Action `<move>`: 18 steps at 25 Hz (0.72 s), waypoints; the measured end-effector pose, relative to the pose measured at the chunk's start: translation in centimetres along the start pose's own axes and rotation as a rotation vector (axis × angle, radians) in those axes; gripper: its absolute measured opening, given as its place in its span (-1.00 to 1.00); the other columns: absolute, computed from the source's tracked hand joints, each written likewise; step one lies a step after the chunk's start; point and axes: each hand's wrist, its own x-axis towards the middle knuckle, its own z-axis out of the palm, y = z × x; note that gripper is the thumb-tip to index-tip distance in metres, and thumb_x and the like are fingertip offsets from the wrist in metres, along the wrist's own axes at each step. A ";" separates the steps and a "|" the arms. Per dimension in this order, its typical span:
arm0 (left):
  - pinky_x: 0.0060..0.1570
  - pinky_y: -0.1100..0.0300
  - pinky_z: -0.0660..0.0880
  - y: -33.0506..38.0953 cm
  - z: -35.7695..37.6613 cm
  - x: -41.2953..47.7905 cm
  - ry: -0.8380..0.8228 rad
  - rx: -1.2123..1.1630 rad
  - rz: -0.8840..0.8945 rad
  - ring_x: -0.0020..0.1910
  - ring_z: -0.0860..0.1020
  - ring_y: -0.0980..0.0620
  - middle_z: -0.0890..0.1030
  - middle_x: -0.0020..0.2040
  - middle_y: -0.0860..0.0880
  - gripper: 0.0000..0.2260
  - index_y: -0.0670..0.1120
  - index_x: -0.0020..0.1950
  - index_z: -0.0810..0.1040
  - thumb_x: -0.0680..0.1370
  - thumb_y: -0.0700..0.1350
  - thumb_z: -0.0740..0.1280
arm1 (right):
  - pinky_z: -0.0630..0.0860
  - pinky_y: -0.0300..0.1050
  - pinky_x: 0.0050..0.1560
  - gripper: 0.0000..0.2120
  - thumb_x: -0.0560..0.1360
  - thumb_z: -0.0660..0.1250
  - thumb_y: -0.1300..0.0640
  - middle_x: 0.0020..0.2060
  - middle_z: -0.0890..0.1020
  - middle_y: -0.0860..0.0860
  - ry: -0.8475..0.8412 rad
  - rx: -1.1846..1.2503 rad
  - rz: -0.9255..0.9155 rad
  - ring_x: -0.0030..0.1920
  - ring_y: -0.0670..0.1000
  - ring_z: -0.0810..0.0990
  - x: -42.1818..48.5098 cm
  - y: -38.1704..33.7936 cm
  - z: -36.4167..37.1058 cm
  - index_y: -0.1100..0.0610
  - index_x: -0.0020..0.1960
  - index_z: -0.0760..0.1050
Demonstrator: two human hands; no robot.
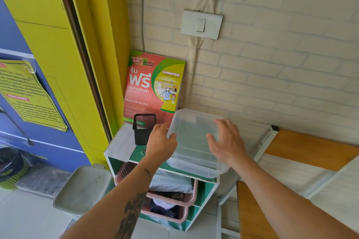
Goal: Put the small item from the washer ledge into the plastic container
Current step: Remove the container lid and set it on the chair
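Observation:
A clear plastic container [191, 136] with its lid on sits on top of a small white and green shelf unit [118, 145] against the brick wall. My left hand [160, 141] rests against the container's left rim, thumb on the edge. Over the lid's right half hovers my right hand [226, 139], fingers spread and nothing held in it. Whether the left hand holds a small item I cannot tell; no small item or washer ledge shows.
A black mesh pen cup [142, 129] stands left of the container, and a red and green laundry poster [153, 85] leans behind it. Pink baskets [174, 200] fill the shelf below. A wooden bench [310, 149] is at right, a grey bin [83, 188] at left.

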 end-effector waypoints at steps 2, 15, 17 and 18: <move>0.29 -0.01 0.41 0.5 -0.1 0.0 -0.051 0.032 -0.020 0.30 0.46 -0.09 0.43 0.39 -0.06 -0.55 -0.10 0.45 0.38 0.56 -0.06 0.27 | 0.48 0.16 0.23 -0.41 0.47 0.25 -0.17 0.35 0.41 0.07 -0.057 0.131 0.243 0.30 0.14 0.42 0.6 2.0 -0.1 0.02 0.44 0.28; 0.12 0.04 0.49 1.1 0.2 -0.8 -0.113 -0.078 -0.067 0.05 0.46 -0.02 0.53 0.30 -0.10 -0.55 -0.09 0.48 0.33 0.58 -0.14 0.22 | 0.37 -0.06 0.07 -0.61 0.54 0.30 0.15 0.05 0.41 -0.04 -0.056 0.486 0.367 0.06 -0.04 0.38 -0.7 2.4 0.6 0.13 0.35 0.37; 0.00 0.11 0.48 1.1 0.2 -0.9 -0.097 -0.094 -0.068 0.02 0.49 -0.03 0.55 0.28 -0.09 -0.56 -0.08 0.47 0.35 0.58 -0.14 0.24 | 0.43 0.01 0.19 -0.57 0.50 0.31 0.08 0.17 0.48 -0.05 -0.039 0.481 0.334 0.18 0.00 0.45 -0.9 1.9 0.1 0.05 0.36 0.37; -0.04 0.12 0.47 1.1 0.2 -1.0 -0.086 -0.106 -0.071 0.01 0.50 -0.04 0.56 0.26 -0.09 -0.56 -0.07 0.47 0.36 0.58 -0.14 0.24 | 0.46 0.08 0.24 -0.53 0.48 0.30 0.03 0.22 0.50 -0.03 -0.038 0.485 0.335 0.23 0.03 0.47 -1.1 1.7 -0.1 0.02 0.37 0.36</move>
